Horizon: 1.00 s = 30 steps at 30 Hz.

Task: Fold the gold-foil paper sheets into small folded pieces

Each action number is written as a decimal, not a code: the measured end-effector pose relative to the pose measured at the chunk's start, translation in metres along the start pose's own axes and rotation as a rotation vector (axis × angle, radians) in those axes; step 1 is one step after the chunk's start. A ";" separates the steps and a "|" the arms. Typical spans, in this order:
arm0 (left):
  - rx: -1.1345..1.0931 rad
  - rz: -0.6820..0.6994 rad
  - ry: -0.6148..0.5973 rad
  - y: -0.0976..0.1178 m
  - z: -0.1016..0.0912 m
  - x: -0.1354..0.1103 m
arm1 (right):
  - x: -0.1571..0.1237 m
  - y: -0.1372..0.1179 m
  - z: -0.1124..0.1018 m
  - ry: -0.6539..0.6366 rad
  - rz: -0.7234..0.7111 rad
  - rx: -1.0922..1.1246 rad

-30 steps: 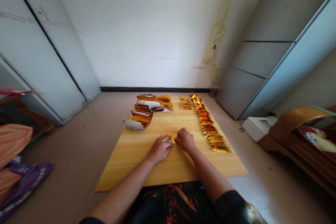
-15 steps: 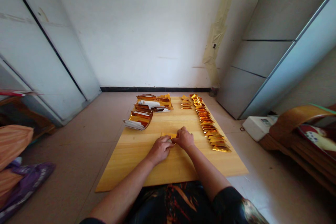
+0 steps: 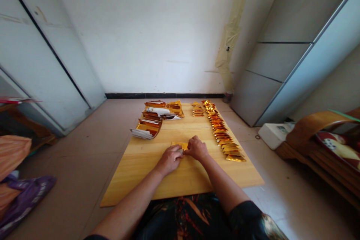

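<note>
A small gold foil paper (image 3: 180,145) lies on the wooden board (image 3: 140,168), mostly covered by my hands. My left hand (image 3: 169,159) presses on its near left part with fingers curled. My right hand (image 3: 197,148) is closed on its right edge, fingertips meeting those of the left. A long row of folded gold pieces (image 3: 222,133) runs along the board's right side. A short stack of folded pieces (image 3: 198,109) lies at the far middle. Curled stacks of gold sheets (image 3: 149,126) and further gold sheets (image 3: 165,108) sit at the far left.
The board lies on a tiled floor before a white wall. A grey cabinet (image 3: 281,63) stands at right, a white box (image 3: 274,134) and a wooden chair (image 3: 323,138) beside it. Bags (image 3: 19,180) lie at the left. A sliding door (image 3: 42,56) is at far left.
Both hands stay on the gold paper; the fingers shift only slightly. The view has tilted a little.
</note>
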<state>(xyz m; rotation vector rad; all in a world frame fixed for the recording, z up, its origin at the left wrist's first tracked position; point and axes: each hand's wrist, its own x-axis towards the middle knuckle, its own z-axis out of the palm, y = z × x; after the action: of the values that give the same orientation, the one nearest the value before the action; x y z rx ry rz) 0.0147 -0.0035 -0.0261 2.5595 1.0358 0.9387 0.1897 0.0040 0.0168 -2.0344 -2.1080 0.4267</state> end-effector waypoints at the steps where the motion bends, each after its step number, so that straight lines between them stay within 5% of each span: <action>1: 0.004 -0.001 -0.002 0.000 0.000 0.000 | 0.000 0.001 0.000 0.000 -0.005 0.002; 11: 0.091 -0.104 -0.067 0.011 -0.005 0.017 | -0.008 0.015 -0.001 0.066 -0.206 -0.043; 21: 0.223 0.067 -0.019 -0.007 -0.013 0.022 | -0.026 0.004 0.006 0.144 -0.349 -0.064; 30: 0.286 0.047 -0.055 -0.006 -0.018 0.013 | -0.029 0.002 0.005 0.152 -0.435 -0.020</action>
<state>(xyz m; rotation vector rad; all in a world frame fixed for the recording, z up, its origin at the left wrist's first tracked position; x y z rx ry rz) 0.0072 0.0096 -0.0087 2.8337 1.1741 0.7751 0.1910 -0.0252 0.0130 -1.4953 -2.3713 0.1755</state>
